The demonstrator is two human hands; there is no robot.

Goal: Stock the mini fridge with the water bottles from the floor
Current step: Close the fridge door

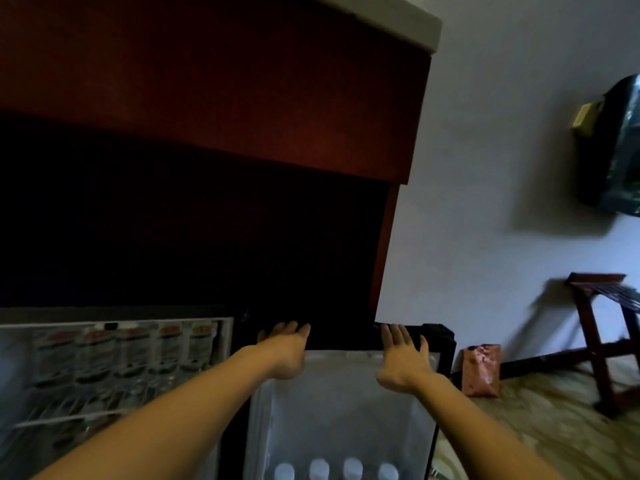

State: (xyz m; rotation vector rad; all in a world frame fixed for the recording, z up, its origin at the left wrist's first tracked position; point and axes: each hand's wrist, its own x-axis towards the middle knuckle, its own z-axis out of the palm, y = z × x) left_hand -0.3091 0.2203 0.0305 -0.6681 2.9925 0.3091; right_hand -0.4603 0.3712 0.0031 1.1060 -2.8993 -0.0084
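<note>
Head view: the mini fridge [114, 315] is seen at the near left with its compartment open; a row of water bottles [131, 355] with reddish labels is stood upright, side by side, on its wire shelf [69, 415], though that part is blurred. The fridge door [339, 410] is swung open in the middle, its white lining turned toward the camera; four white-capped bottles [318, 467] are held in its rack at the near edge. Both hands are stretched out flat, fingers straight and slightly spread, with nothing gripped; the left hand [287, 344] is held at the door's far edge and the right hand [401, 355] at its black rim; contact cannot be told. A dark red cabinet [242, 98] is set above the fridge; a brown bag [481, 370] is stood on the patterned floor [540, 427] just right of the door; a wooden rack [602, 341] is placed farther right against the pale wall [485, 168].
</note>
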